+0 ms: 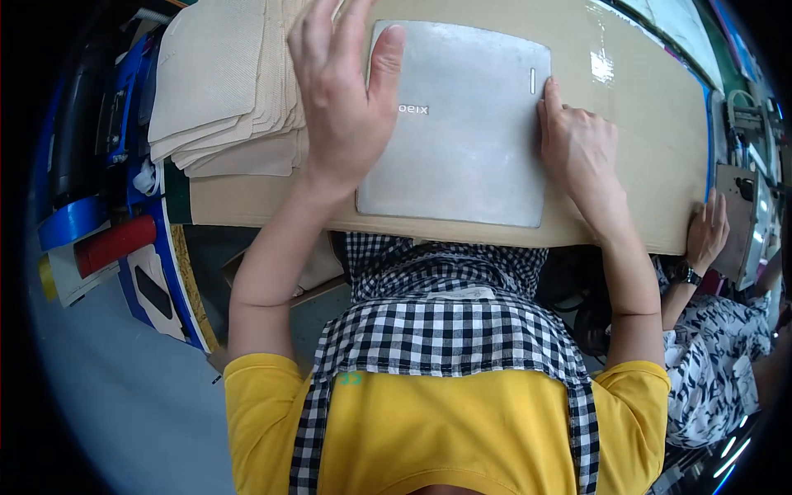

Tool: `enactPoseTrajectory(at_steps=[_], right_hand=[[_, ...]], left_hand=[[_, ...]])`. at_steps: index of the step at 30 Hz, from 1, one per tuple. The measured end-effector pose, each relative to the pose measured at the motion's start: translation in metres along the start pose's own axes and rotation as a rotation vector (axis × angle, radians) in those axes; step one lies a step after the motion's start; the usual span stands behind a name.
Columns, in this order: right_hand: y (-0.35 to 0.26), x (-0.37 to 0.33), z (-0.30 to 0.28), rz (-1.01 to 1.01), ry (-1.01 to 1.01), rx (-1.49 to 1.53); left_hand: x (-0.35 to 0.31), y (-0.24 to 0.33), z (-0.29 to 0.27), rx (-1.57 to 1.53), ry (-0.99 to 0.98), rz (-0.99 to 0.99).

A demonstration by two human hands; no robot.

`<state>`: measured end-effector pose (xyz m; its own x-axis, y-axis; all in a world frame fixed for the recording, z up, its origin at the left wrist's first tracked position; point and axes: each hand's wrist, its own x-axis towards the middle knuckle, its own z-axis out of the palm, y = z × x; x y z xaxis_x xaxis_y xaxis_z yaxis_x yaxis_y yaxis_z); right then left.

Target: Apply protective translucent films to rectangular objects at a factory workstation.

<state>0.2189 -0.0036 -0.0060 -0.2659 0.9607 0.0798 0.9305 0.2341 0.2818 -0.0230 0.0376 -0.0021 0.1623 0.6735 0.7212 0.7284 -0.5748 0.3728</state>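
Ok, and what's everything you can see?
Panel: 1, silver, centre, on cardboard
Cardboard: 1, tan, under panel
Cloths: stack, beige, upper left
Red roll: 1, red, left
Blue roll: 1, blue, above red roll
Floor: 1, grey-blue, lower left
Metal piece: 1, grey, right
Co-worker: 1, dark-and-white clothes, right
Watch: 1, black, co-worker's wrist
The rest: too blurred to count
Apron: 1, black-and-white, middle
Shirt: 1, yellow, lower middle
Left hand: 1, bare, over panel's left edge
Right hand: 1, bare, at panel's right edge

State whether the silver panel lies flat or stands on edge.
Flat: the panel rests on the cardboard, its broad face turned up to the camera, partly hidden by the left hand.
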Motion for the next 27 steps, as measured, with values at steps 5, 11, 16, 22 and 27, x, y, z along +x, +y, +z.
enactPoseTrajectory(at_steps=[5,11,16,22,27], right_hand=[[-0.003,0.007,-0.018,0.017,-0.132,0.046],[0.027,0.057,-0.009,-0.148,0.337,0.441],[0.019,0.082,0.0,-0.061,-0.173,0.774],[0.046,0.058,-0.041,-0.118,0.056,1.266],[0.044,0.05,-0.095,0.029,0.61,1.069]], left_hand=[[-0.046,0.063,-0.004,0.023,-0.624,0.177],[-0.055,0.046,0.011,-0.319,-0.599,0.145],[-0.056,0.014,-0.02,-0.297,-0.138,-0.401],[-0.049,0.023,-0.072,-0.9,-0.526,-0.852],[0.005,0.002,-0.043,-1.38,-0.494,-0.922]])
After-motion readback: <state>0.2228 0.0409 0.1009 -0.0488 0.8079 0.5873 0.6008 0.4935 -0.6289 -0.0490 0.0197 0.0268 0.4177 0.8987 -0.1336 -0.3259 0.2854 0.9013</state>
